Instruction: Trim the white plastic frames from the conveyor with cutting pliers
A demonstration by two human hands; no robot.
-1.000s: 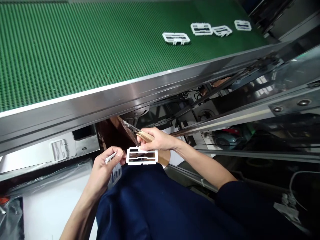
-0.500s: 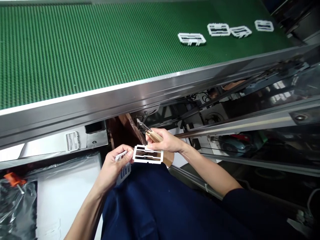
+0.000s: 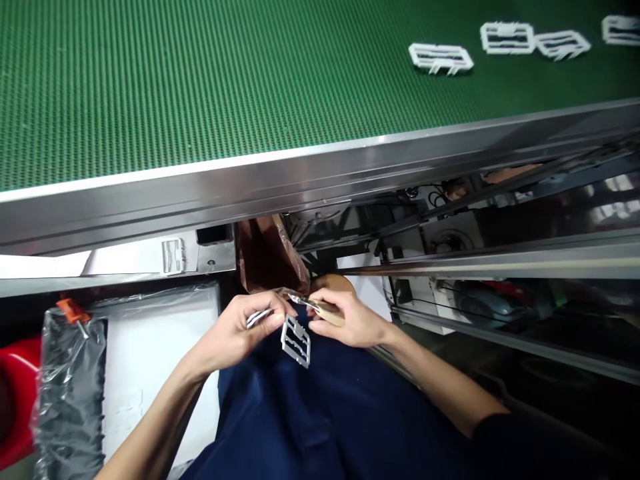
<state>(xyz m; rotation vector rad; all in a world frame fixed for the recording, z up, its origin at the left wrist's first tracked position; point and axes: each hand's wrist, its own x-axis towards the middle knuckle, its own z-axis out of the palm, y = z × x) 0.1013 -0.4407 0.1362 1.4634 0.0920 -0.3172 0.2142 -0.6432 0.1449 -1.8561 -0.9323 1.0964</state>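
Note:
My left hand [image 3: 255, 327] is closed, its thumb and fingers pinching a white plastic frame [image 3: 296, 341] that hangs tilted in front of my lap. The edge of another white piece shows between the fingers of that hand. My right hand [image 3: 350, 317] is wrapped around nippers with beige handles [image 3: 329, 313]. The metal jaws [image 3: 297, 297] point left, close above the frame at my left fingertips; whether they touch it I cannot tell. Several similar white frames, one of them here [image 3: 441, 59], lie on the green conveyor belt [image 3: 225, 80].
A metal rail [image 3: 260, 173] edges the belt. Below it, a brown plastic bag [image 3: 273, 257] hangs open. Another frame [image 3: 173, 256] lies on a ledge at left. A lined white box [image 3: 160, 373], an orange-handled tool [image 3: 74, 311] and a red container [image 3: 20, 393] are lower left.
The nippers have swung down and left toward my left hand. The frame, earlier held level between both hands, now hangs tilted from the left hand alone. The view has shifted.

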